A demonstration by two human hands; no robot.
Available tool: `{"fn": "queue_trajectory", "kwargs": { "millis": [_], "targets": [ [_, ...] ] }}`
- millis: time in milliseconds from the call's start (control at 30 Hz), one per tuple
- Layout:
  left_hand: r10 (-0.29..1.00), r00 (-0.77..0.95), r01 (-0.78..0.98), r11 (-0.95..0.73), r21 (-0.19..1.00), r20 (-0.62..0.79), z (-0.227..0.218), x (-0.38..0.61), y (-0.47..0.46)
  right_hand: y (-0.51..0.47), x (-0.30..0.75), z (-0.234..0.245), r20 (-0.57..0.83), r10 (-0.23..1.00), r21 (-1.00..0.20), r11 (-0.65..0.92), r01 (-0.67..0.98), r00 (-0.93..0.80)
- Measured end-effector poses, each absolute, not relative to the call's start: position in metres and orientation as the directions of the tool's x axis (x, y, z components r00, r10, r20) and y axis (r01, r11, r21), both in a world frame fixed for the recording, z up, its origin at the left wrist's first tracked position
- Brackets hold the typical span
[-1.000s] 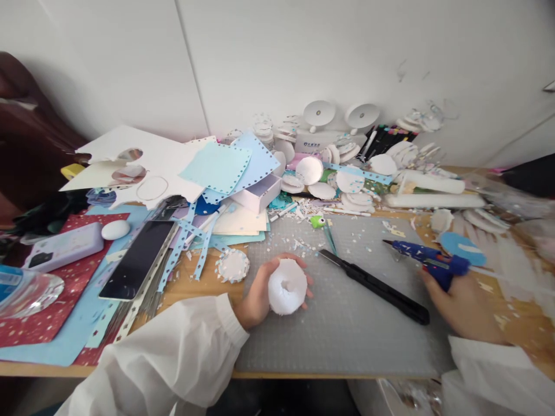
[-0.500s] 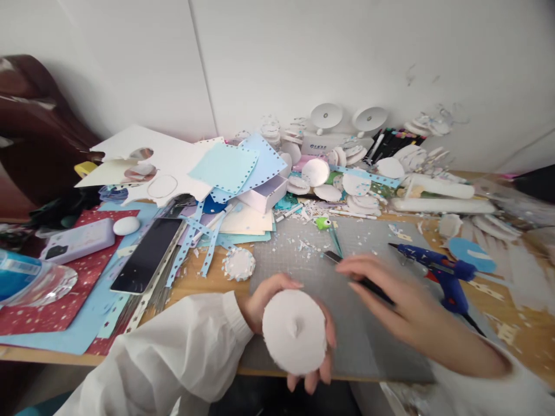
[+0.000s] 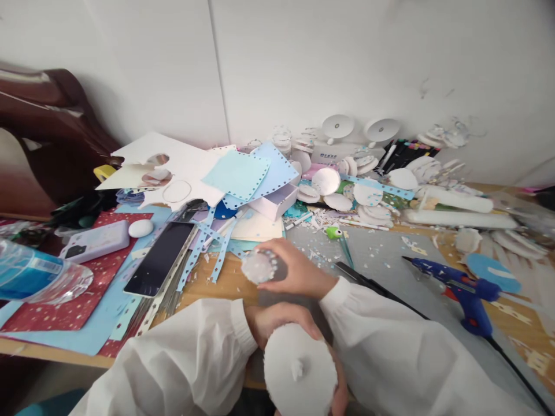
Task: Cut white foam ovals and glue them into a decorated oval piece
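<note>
Our L hand is clamped round the plain disc, nearest us; just beyond, our R hand pinches the trimmed disc, can't tell if it's off the desk. Status, we'd judge: blob on, trim on, 2 discs not joined. Plain: white, rough-edged, peaked blob approx. mid. Trimmed: whitish, bits round rim. Glue gun lies R of both hands.

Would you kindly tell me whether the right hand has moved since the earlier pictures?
Yes: judged against the grey mat, the right hand has moved left, from the blue glue gun to the small speckled disc.
</note>
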State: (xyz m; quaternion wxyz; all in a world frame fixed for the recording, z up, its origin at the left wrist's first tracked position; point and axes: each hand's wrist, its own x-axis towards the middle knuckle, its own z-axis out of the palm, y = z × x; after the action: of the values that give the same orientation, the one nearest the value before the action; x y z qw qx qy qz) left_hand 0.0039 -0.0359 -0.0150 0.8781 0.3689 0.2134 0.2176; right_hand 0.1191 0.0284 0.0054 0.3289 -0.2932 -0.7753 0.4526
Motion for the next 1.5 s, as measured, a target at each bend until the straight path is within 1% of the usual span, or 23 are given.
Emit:
{"fn": "queue_trajectory", "kwargs": {
  "millis": [33, 100, 167, 200, 233, 300, 367, 533, 700, 867, 1167, 1233, 1400, 1500],
  "targets": [
    [0.478, 0.851, -0.186, 0.661, 0.727, -0.217, -0.018, 0.006, -0.036, 0.024, 0.130, 0.007, 0.240, 0.797, -0.920, 0.370, 0.134, -0.555],
    [0.314, 0.927, -0.102, 0.740, 0.665, -0.207, -0.024, 0.012, -0.036, 0.014, 0.156, 0.009, 0.197, 0.874, -0.974, 0.225, 0.011, -0.443],
    [0.179, 0.973, -0.066, 0.825, 0.561, -0.148, -0.027, 0.017, -0.034, 0.003, 0.178, 0.008, 0.139, 0.905, -0.990, 0.119, -0.075, -0.402],
    [0.131, 0.985, -0.059, 0.866, 0.496, -0.112, -0.027, 0.018, -0.031, -0.003, 0.187, 0.006, 0.092, 0.913, -0.989, 0.037, -0.144, -0.398],
    [0.104, 0.991, -0.059, 0.900, 0.432, -0.083, -0.026, 0.018, -0.028, -0.007, 0.194, 0.002, 0.029, 0.917, -0.966, -0.075, -0.245, -0.397],
    [0.064, 0.996, -0.044, 0.948, 0.317, -0.054, -0.020, 0.016, -0.020, -0.013, 0.203, -0.007, -0.071, 0.912, -0.895, -0.238, -0.378, -0.405],
    [0.058, 0.997, -0.045, 0.969, 0.244, -0.045, -0.013, 0.014, -0.012, -0.015, 0.205, -0.017, -0.119, 0.906, -0.863, -0.296, -0.409, -0.407],
    [0.110, 0.992, -0.101, 0.986, 0.135, -0.057, -0.004, 0.015, -0.006, -0.016, 0.202, -0.027, -0.144, 0.904, -0.860, -0.316, -0.401, -0.403],
    [0.094, 0.992, -0.088, 0.993, 0.083, -0.078, -0.007, 0.018, -0.007, -0.021, 0.194, -0.011, -0.105, 0.889, -0.825, -0.328, -0.460, -0.446],
    [0.108, 0.994, -0.107, 0.993, 0.038, -0.017, -0.004, 0.019, -0.006, -0.022, 0.190, -0.006, -0.097, 0.876, -0.806, -0.348, -0.479, -0.473],
    [0.115, 0.993, -0.114, 0.991, 0.075, -0.004, -0.009, 0.017, -0.008, -0.023, 0.189, -0.010, -0.068, 0.868, -0.835, -0.319, -0.449, -0.491],
    [0.120, 0.993, -0.119, 0.989, 0.093, -0.008, -0.012, 0.017, -0.008, -0.024, 0.190, -0.009, -0.058, 0.866, -0.863, -0.293, -0.411, -0.497],
    [0.149, 0.988, -0.139, 0.977, 0.165, -0.050, -0.017, 0.017, -0.010, -0.024, 0.193, -0.007, -0.063, 0.845, -0.939, -0.231, -0.256, -0.531],
    [0.178, 0.982, -0.161, 0.965, 0.209, -0.064, -0.017, 0.018, -0.011, -0.024, 0.194, -0.007, -0.062, 0.830, -0.949, -0.221, -0.226, -0.554]
  ]
}}
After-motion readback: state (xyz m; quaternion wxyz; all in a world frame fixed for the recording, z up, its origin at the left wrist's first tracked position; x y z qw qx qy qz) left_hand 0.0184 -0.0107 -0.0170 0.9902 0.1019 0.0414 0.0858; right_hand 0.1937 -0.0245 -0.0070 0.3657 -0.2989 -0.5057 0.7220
